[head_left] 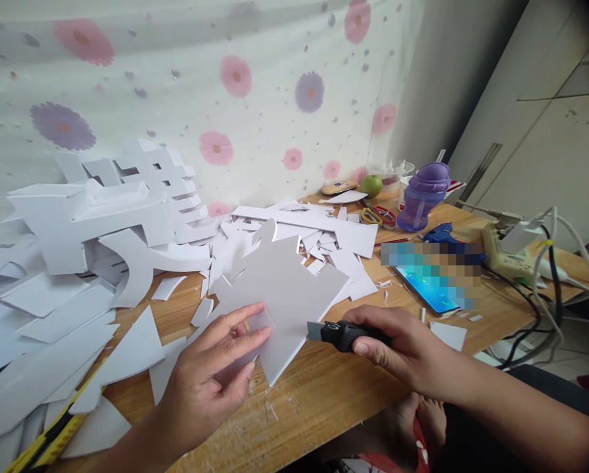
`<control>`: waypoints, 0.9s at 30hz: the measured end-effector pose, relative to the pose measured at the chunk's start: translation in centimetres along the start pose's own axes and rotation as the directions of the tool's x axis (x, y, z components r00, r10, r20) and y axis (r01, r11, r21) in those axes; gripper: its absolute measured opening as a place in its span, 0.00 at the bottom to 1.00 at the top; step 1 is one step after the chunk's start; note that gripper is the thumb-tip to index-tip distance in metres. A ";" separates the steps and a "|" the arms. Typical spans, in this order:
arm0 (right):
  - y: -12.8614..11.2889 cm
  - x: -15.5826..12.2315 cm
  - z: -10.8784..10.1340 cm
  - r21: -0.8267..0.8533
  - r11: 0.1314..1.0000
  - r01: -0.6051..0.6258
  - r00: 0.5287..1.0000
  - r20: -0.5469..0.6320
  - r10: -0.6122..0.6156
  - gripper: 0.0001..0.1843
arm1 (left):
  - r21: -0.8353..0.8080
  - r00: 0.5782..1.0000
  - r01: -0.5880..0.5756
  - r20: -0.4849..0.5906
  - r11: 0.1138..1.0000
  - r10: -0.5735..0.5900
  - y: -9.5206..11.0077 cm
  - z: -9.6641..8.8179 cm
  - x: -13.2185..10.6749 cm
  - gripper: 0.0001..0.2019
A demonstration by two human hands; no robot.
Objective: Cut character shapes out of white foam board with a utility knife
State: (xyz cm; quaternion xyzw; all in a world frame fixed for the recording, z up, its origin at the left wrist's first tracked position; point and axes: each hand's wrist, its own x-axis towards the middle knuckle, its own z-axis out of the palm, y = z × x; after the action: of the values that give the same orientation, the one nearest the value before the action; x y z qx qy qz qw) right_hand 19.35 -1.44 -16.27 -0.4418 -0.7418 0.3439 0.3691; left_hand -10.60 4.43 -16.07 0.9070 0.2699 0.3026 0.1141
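Over the near side of the bench [329, 401], the left hand [208, 361], fingers parted, touches a white board [294, 282] as the right hand [400, 345], fingers clamped on a black cutter [342, 336], does best to steer the blade [315, 330] clear.

floral sheet [181, 105] behind | shadowed grey wall [437, 72] | white cabinet [536, 151] right | wooden table [344, 391]

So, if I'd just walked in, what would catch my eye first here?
Probably the black cutter in the right hand, its blade by the edge of a white sheet that the left hand touches. Next, the big white construction at the left, in front of a flowered cloth. Then the purple bottle towards the back right.
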 end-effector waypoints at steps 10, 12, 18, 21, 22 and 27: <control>-0.1 0.0 0.2 0.050 0.999 -0.003 0.999 -0.035 0.004 0.13 | -0.054 1.000 0.012 -0.004 0.998 -0.012 -0.4 0.4 -0.5 0.23; -0.1 -0.1 0.2 0.065 0.998 -0.013 0.999 -0.048 0.017 0.13 | -0.056 1.000 0.009 -0.014 0.998 -0.010 -0.4 0.4 -0.5 0.22; 0.1 -0.1 0.2 0.087 0.996 -0.013 0.998 -0.052 0.018 0.13 | -0.015 0.999 -0.029 -0.040 0.999 0.028 0.0 0.1 0.0 0.21; 0.2 0.0 0.2 0.105 0.994 -0.038 0.996 -0.075 0.046 0.15 | -0.004 0.998 -0.035 -0.050 0.999 0.035 0.2 0.0 0.1 0.20; 0.2 0.0 0.2 0.116 0.993 -0.039 0.996 -0.069 0.047 0.16 | -0.004 0.998 -0.033 -0.049 0.999 0.033 0.3 -0.1 0.1 0.20; 0.4 0.0 0.2 0.137 0.990 -0.041 0.996 -0.075 0.052 0.18 | 0.010 0.998 -0.041 -0.051 0.999 0.042 0.1 -0.1 0.1 0.20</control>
State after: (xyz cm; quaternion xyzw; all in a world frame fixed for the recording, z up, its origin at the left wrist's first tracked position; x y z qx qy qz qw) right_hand 19.31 -1.35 -16.72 -0.4460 -0.6911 0.3843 0.4191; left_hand -10.53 4.38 -15.88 0.9048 0.2552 0.3270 0.0969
